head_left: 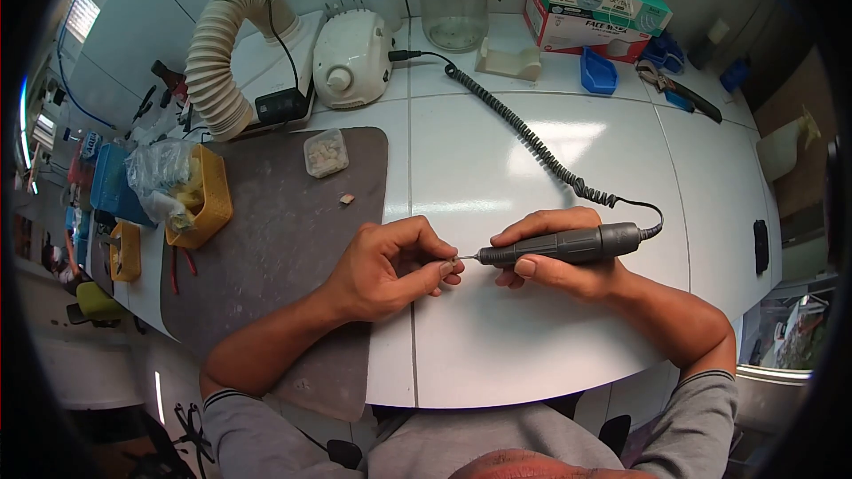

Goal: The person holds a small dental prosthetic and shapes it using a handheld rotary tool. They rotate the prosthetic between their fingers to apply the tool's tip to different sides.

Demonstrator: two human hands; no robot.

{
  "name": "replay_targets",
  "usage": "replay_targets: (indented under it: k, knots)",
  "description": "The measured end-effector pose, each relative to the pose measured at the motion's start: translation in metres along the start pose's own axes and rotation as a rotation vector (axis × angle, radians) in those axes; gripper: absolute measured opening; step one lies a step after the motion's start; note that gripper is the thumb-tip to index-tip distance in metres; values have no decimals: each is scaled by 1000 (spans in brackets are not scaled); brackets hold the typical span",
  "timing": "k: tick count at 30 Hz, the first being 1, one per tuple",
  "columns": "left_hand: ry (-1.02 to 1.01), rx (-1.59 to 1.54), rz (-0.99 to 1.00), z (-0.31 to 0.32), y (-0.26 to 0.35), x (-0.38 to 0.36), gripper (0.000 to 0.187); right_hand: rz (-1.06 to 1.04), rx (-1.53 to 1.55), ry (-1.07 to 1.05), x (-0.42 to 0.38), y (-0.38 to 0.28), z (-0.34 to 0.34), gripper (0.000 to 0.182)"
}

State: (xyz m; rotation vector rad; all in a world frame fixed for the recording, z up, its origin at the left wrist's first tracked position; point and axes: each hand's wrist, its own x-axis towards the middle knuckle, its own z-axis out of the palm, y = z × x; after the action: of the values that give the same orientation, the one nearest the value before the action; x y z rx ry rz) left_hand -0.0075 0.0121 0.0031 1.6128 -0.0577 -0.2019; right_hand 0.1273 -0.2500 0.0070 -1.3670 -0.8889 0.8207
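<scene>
My right hand is wrapped round a dark grey rotary handpiece, which lies level and points left. A thin metal bit sticks out of its nose. The fingertips of my left hand are pinched together around the tip of that bit. Whatever else they may hold there is too small and hidden to make out. A coiled black cord runs from the handpiece's back end to a white control unit.
On the brown mat sit a small clear box of pale pieces and one loose piece. A yellow basket stands left. Behind are a ribbed hose, a glass jar, a blue tray and pliers.
</scene>
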Motion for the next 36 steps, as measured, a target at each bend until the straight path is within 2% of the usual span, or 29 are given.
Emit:
replay_targets:
  k: [36]
  knots:
    - [5, 1, 9, 0, -3, 0, 9, 8, 24, 3, 0, 1, 0, 38]
